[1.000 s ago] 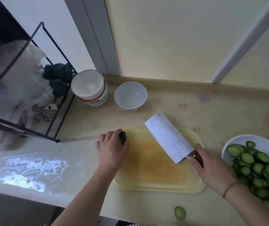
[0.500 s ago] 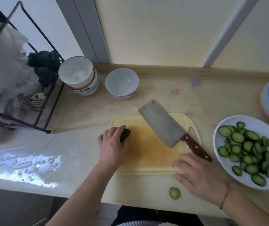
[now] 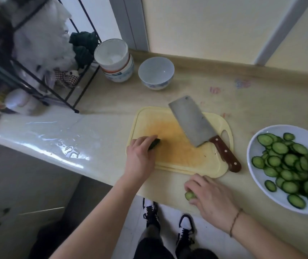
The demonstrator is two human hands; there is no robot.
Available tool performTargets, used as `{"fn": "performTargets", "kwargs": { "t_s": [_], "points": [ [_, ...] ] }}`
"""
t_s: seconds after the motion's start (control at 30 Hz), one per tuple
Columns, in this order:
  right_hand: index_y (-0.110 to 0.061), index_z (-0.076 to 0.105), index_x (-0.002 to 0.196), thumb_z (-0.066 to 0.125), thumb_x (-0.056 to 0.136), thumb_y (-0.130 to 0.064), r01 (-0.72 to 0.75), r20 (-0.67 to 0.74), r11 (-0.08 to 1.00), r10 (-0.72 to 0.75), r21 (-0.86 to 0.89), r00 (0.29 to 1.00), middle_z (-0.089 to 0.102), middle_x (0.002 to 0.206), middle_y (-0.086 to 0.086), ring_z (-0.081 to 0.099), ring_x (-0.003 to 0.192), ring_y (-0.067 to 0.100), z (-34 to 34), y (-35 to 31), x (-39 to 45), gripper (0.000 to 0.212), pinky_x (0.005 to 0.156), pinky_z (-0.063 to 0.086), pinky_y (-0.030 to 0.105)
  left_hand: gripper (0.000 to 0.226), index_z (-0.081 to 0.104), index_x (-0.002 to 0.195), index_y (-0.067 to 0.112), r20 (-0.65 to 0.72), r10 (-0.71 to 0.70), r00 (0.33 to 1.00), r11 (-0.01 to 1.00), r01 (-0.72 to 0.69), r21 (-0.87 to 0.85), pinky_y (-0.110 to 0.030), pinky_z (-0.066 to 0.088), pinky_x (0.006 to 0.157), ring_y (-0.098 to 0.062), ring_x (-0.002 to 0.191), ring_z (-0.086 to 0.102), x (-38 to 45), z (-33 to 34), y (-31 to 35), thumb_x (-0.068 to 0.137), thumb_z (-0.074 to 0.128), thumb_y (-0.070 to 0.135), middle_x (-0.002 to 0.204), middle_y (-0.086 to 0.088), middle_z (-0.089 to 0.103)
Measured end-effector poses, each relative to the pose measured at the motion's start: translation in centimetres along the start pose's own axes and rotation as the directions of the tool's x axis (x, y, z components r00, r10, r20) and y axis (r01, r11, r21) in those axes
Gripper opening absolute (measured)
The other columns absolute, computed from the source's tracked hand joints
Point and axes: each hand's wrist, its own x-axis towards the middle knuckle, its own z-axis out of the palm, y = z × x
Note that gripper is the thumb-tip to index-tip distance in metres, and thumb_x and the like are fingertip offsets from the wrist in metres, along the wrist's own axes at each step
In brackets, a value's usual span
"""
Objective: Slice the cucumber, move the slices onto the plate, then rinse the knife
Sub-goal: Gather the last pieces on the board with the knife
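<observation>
The left hand (image 3: 140,157) rests on the near-left corner of the cutting board (image 3: 179,154), its fingers curled over a dark cucumber end (image 3: 154,143). The knife (image 3: 201,129) lies flat on the board, untouched, blade toward the wall and handle toward the plate (image 3: 261,186), which is heaped with slices (image 3: 289,163) to the right. The right hand (image 3: 211,197) is on the counter (image 3: 112,101) just in front of the board, fingertips pinching a stray slice (image 3: 189,195) near the counter's edge.
</observation>
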Motion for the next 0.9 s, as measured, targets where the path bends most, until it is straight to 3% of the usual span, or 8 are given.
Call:
{"fn": "performTargets", "kwargs": {
  "t_s": [0.1,0.23,0.37,0.47,0.6,0.7,0.8,0.9],
  "points": [
    [-0.033,0.050,0.106,0.049,0.098,-0.034,-0.040,-0.037,0.999,0.041,0.031,0.998,0.046,0.104,-0.022,0.046,0.095,0.002,-0.5,0.2,0.4,0.009,0.071,0.036,0.017,0.054,0.064,0.132,0.012,0.001,-0.092,0.996,0.995,0.092,-0.024,-0.038,0.042,0.094,-0.034,0.108,0.061,-0.7,-0.2,0.5,0.081,0.067,-0.006,0.119,-0.010,0.070],
    [-0.031,0.059,0.091,0.064,0.090,-0.029,-0.154,-0.155,0.964,0.190,0.216,0.970,0.052,0.083,-0.020,0.049,0.074,-0.002,-1.8,0.6,3.1,0.006,0.060,0.039,0.017,0.052,0.065,0.131,0.013,0.000,-0.120,0.993,0.993,0.120,-0.011,-0.045,0.046,0.095,-0.033,0.112,0.060,-1.1,-0.3,0.7,0.081,0.073,0.006,0.121,-0.008,0.069],
    [-0.023,0.068,0.093,0.071,0.086,-0.025,-0.193,-0.186,0.909,0.275,0.369,0.943,0.060,0.079,-0.013,0.056,0.071,0.001,-2.9,0.7,7.5,0.008,0.067,0.048,0.022,0.047,0.062,0.133,0.019,-0.027,-0.187,0.982,0.981,0.188,0.047,-0.044,0.035,0.102,-0.028,0.127,0.045,-1.7,-1.2,-0.4,0.087,0.071,0.024,0.135,-0.002,0.058],
    [-0.017,0.071,0.099,0.072,0.085,-0.028,-0.191,-0.215,0.926,0.269,0.326,0.939,0.062,0.082,-0.006,0.061,0.079,0.014,-2.4,0.6,9.1,0.018,0.072,0.052,0.031,0.038,0.067,0.126,0.019,-0.048,-0.173,0.984,0.984,0.175,0.045,-0.042,0.035,0.096,-0.031,0.121,0.049,-2.2,-1.6,-0.9,0.088,0.071,0.024,0.127,-0.001,0.062],
    [-0.012,0.068,0.115,0.068,0.089,-0.027,-0.198,-0.254,0.929,0.282,0.312,0.925,0.063,0.091,0.001,0.059,0.084,0.018,-1.6,0.2,10.0,0.031,0.075,0.052,0.033,0.050,0.061,0.133,0.021,-0.008,-0.097,0.995,0.994,0.097,0.042,-0.045,0.037,0.099,-0.028,0.122,0.049,-2.1,-1.3,-0.1,0.084,0.063,0.034,0.131,0.000,0.060],
    [-0.008,0.068,0.114,0.064,0.091,-0.024,-0.230,-0.409,0.933,0.331,0.277,0.850,0.066,0.098,0.004,0.063,0.086,0.023,-2.1,0.6,8.9,0.028,0.071,0.048,0.029,0.060,0.053,0.140,0.023,-0.023,-0.046,0.999,0.999,0.046,0.013,-0.044,0.038,0.102,-0.026,0.127,0.045,-1.8,-1.1,0.4,0.083,0.058,0.044,0.141,0.001,0.052],
    [-0.003,0.066,0.110,0.068,0.085,-0.012,-0.396,-0.577,0.914,0.372,0.091,0.727,0.061,0.106,0.014,0.055,0.095,0.036,-2.4,2.8,6.1,0.027,0.079,0.048,0.040,0.067,0.047,0.143,0.028,0.015,0.038,0.999,0.998,-0.038,0.051,-0.045,0.035,0.108,-0.028,0.134,0.040,-1.2,-0.7,0.9,0.082,0.058,0.051,0.152,0.001,0.041],
    [0.003,0.061,0.114,0.075,0.077,-0.013,-0.587,-0.539,0.808,0.470,-0.057,0.699,0.059,0.108,0.025,0.051,0.096,0.042,-2.0,4.7,4.8,0.042,0.081,0.047,0.048,0.079,0.039,0.148,0.028,0.077,0.024,0.997,0.994,-0.032,0.106,-0.047,0.027,0.116,-0.031,0.142,0.031,-0.3,-0.3,0.4,0.080,0.068,0.055,0.160,-0.002,0.031]
  ]
}}
